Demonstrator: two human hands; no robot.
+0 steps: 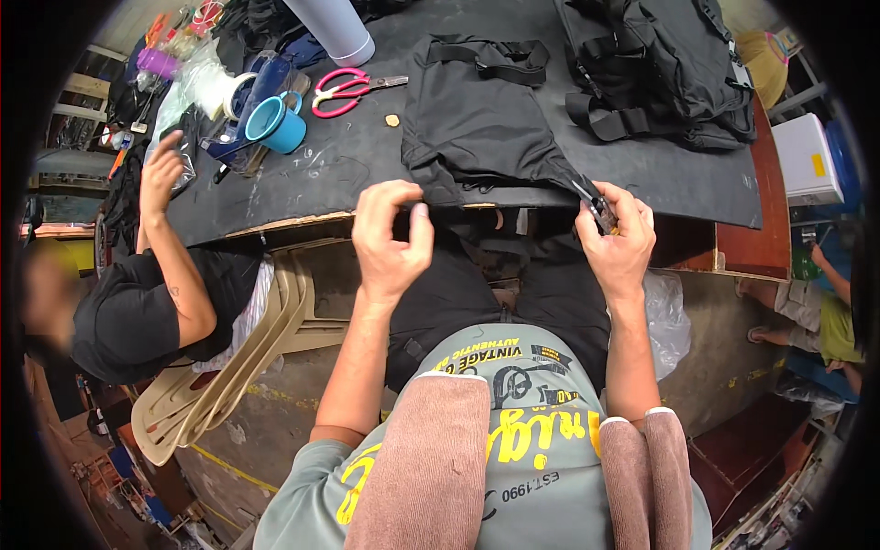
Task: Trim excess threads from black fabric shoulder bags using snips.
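A black fabric bag (481, 128) with a strap at its far end lies flat on the table, its near edge at the table's front edge. My left hand (390, 234) is by the bag's near left corner, fingers curled and thumb close to the index fingertip; what is between them, if anything, cannot be made out. In my right hand (621, 240) I grip small dark thread snips (600, 213), the points turned up and left. These points meet the bag's near right corner, which is drawn out towards them.
Pink-handled scissors (337, 94), a blue mug (277, 125) and a pale cylinder (341, 32) are on the table (321, 174). More black bags (655, 73) are piled at far right. A person in black (156, 307) sits at left, near stacked beige chairs (229, 371).
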